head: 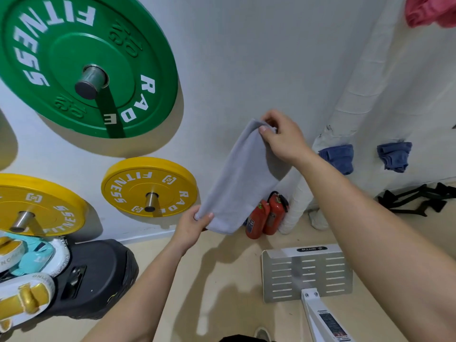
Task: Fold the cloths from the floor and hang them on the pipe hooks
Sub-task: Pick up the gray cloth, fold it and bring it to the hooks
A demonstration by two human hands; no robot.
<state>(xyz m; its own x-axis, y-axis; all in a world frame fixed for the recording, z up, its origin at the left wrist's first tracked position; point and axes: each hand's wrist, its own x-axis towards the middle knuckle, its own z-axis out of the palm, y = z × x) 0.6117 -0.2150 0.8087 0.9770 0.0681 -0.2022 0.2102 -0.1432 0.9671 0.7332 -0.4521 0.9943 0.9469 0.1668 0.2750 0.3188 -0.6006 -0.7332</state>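
A pale grey cloth (240, 178), folded into a long strip, hangs in the air in front of the white wall. My right hand (281, 138) pinches its top end. My left hand (191, 224) grips its lower corner. The white wrapped pipe (362, 77) runs down the wall at the right. Two folded blue cloths hang there, one (338, 157) by the pipe and one (394, 156) further right. A pink cloth (430, 11) hangs at the top right corner.
Green (74, 53) and yellow (150, 187) weight plates sit on wall pegs at the left. Two red fire extinguishers (267, 215) stand at the pipe's foot. A metal footplate (307, 275) lies on the floor below. Black straps (417, 201) lie at the right.
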